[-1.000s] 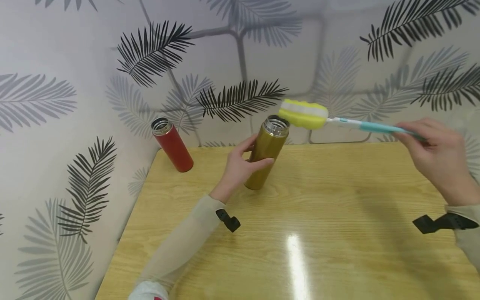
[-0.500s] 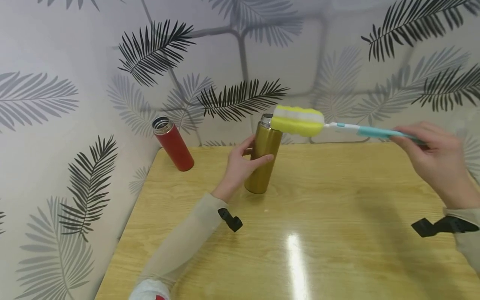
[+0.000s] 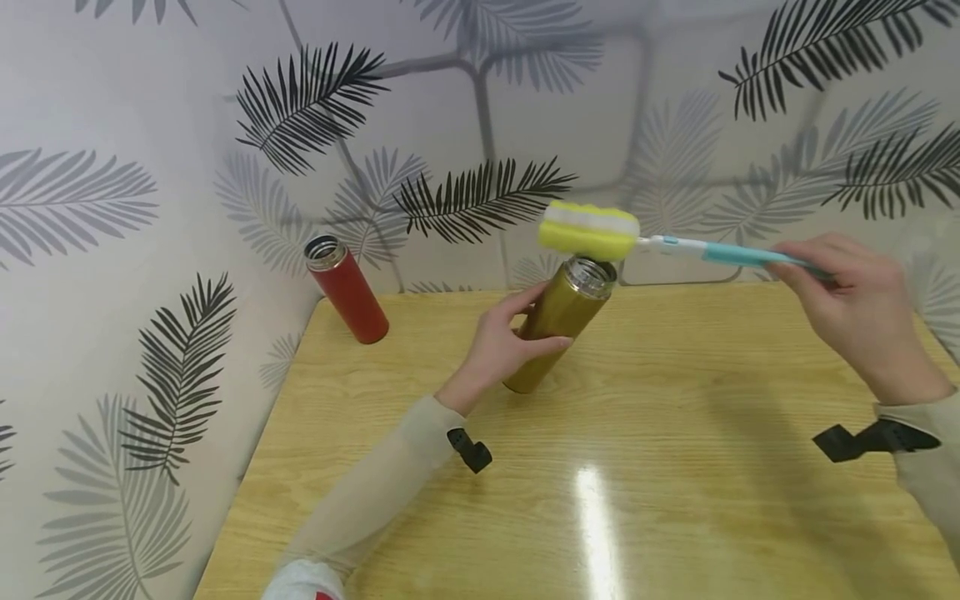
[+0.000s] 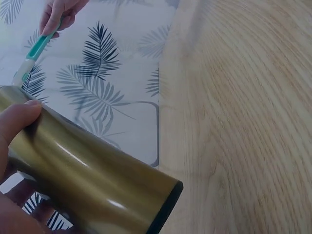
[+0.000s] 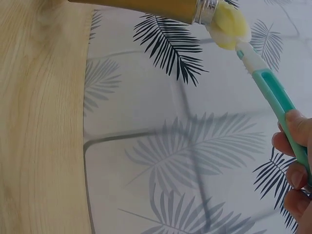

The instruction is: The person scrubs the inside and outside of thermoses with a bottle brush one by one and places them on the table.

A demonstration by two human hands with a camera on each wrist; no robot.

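My left hand point(image 3: 501, 343) grips the body of a gold vacuum flask point(image 3: 553, 321), which leans to the right with its steel mouth uncovered. In the left wrist view the thumb lies along the flask point(image 4: 92, 165) and its dark base points right. From the right, my right hand point(image 3: 862, 304) holds a bottle brush by its turquoise handle point(image 3: 738, 254). The brush's yellow and white sponge head point(image 3: 591, 231) lies sideways right above the flask's mouth, outside it. In the right wrist view the sponge point(image 5: 230, 24) overlaps the steel neck, and fingers wrap the handle point(image 5: 275, 97).
A red vacuum flask point(image 3: 348, 293), also uncovered, stands at the back left of the wooden table point(image 3: 675, 467). Behind the table's back edge rises a wall point(image 3: 420, 108) with a leaf pattern.
The gold flask first stood straighter, then tipped right as my left hand moved right. The brush, which had dipped in front of the flask's mouth, has risen above it and shifted slightly left.
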